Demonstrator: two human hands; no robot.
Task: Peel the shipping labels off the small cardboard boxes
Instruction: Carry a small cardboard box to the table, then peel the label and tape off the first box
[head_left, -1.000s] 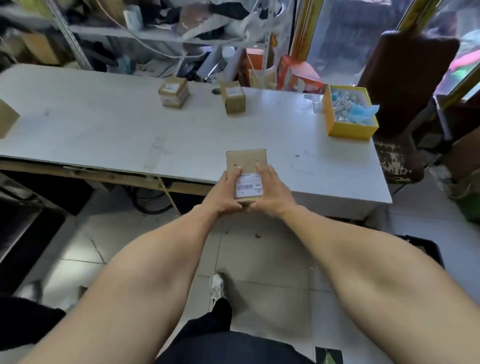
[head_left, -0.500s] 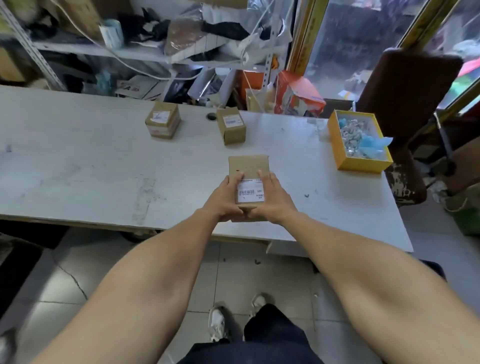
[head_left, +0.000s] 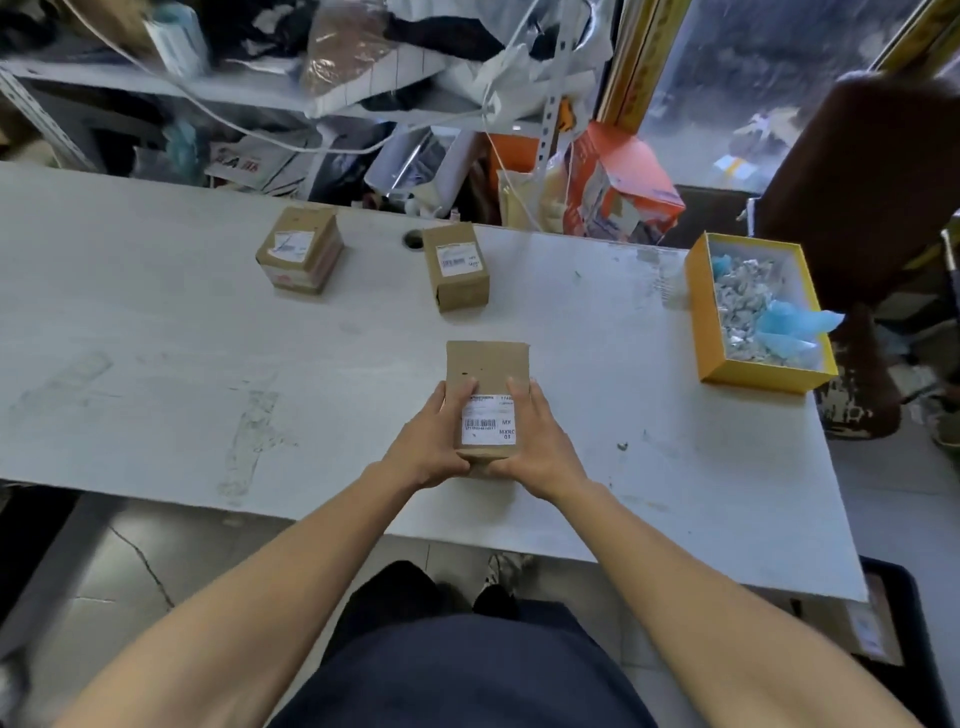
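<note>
On the far left of the white table sits a small cardboard box with its label on top, and to its right a second box, also labelled; neither is touched. Nearer, at the middle of the table, the held box is gripped from both sides. The left hand wraps its left side with the thumb lying on top, and the right hand clamps the right side the same way. The white shipping label lies flat on the near half of the top, no corner lifted. At the far right stands a yellow tray holding scraps.

The risk, as I judge it, is tearing: with no edge raised, a hasty pull could split the label or strip the cardboard skin. Both hands being occupied, freeing one to pick could let the box slip.

Against the earlier frames, the box sits further over the table, where a second ago it hung at the near edge; the grip looks unchanged.
</note>
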